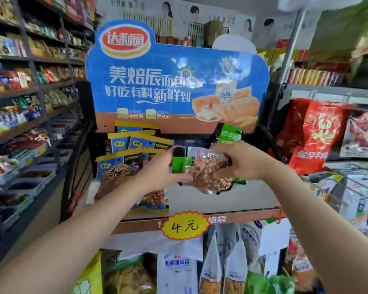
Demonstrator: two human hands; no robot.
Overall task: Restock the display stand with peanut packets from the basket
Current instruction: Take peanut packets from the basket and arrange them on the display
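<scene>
Gripping one green peanut packet from both sides, left hand and right hand curl around it above the shelf, blue packets at nine o'clock.

- Yellow price tag reading 4元
- Red bag on the right shelf
- Snack shelves at left
- White pouches hanging below

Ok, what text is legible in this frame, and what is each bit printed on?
"达利园": red oval logo on the blue header board.
"美焙辰面包": header board.
"好吃有料 新鲜到": header board.
"4元": yellow price tag on the shelf lip.
Blue packets, green packets, side shelves: too blurred.
</scene>
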